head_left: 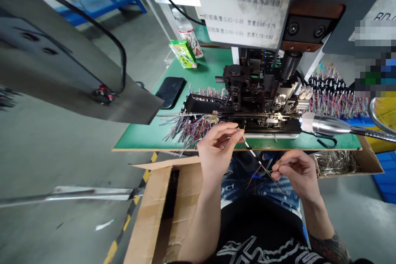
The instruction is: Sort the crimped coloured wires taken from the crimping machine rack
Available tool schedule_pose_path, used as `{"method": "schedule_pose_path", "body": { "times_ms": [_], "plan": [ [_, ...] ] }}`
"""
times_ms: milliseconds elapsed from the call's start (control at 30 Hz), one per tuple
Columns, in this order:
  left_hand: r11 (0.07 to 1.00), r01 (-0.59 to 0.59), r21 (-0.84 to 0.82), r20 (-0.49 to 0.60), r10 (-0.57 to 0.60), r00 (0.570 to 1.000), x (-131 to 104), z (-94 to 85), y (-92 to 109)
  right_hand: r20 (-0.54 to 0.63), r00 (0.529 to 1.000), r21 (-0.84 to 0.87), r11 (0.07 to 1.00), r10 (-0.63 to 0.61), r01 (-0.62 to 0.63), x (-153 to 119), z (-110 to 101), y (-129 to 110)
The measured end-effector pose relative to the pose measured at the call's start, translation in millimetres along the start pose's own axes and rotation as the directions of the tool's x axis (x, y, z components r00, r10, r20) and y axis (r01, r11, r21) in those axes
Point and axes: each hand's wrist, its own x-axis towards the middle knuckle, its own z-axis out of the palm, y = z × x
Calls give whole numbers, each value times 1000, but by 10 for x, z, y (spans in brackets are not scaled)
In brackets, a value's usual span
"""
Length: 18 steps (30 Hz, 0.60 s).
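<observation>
A short cable (254, 154) with a black and white sleeve and thin coloured wires fanned out at its ends hangs over my lap. My left hand (220, 146) pinches its upper end, just in front of the crimping machine (247, 90). Thumb and fingertips of my right hand (295, 171) are pressed together on a thin wire at the lower end. Other loose wires spread below, between the hands. Both hands are near the front edge of the green table (148, 136).
Bundles of coloured wires (185, 130) lie left of the machine, more (334, 99) to the right. A phone (170, 92), green box (183, 54) and bottle (188, 33) stand farther back. Cardboard boxes (151, 214) and a metal lamp tube (331, 124) flank my arms.
</observation>
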Motion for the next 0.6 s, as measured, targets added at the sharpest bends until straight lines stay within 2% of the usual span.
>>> {"method": "schedule_pose_path", "body": {
  "times_ms": [200, 433, 600],
  "plan": [
    [1000, -5, -4, -4, 5, 1000, 10, 7, 12, -14, 1000, -38, 999, -19, 18, -12, 60, -53],
    [1000, -23, -14, 0, 23, 1000, 9, -3, -24, -47, 998, -36, 998, -52, 50, -19, 59, -8],
    [999, -42, -22, -5, 42, 999, 5, -11, -76, 6, 985, -78, 982, -170, 170, 29, -27, 75]
  ]
}}
